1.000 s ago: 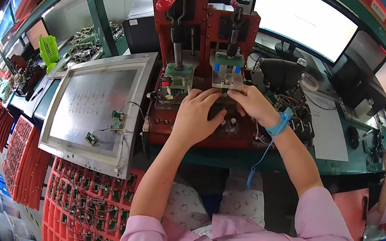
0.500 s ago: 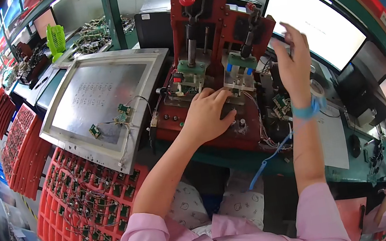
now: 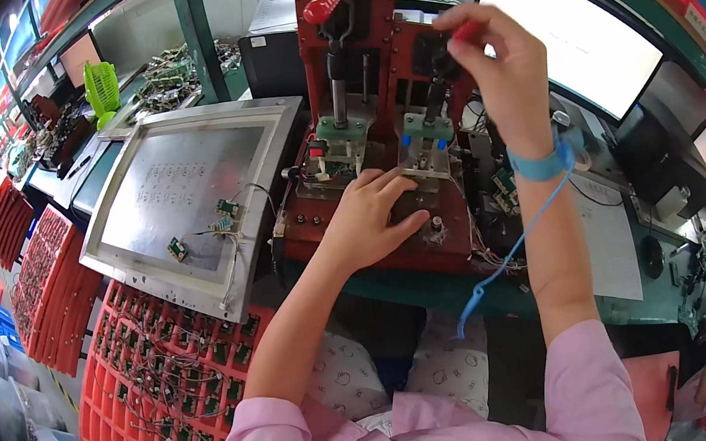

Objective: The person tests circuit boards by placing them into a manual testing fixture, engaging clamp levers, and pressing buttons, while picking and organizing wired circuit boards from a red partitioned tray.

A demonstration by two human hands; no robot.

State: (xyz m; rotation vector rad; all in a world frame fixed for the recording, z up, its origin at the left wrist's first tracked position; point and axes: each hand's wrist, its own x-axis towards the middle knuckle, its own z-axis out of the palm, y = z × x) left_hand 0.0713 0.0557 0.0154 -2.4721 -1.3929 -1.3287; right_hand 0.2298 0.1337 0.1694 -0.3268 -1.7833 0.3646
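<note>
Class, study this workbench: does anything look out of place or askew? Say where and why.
Mildly odd: small circuit boards lie scattered on the metal panel, while many others sit in the red tray. Nothing looks clearly spilled or damaged.

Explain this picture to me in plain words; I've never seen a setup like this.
There is no robot here: a person works with two bare hands, and a camera worn on the head looks forward and down at them. In front stands a red stand with two lever clamps. The right hand is up at the right clamp, with its red knob between thumb and fingers. The left hand rests low on the stand, its fingers spread; whether anything is under it cannot be seen. To the left, small boards with wires lie on a framed panel, and a red tray below holds many more. A lit screen stands at the right.
</note>
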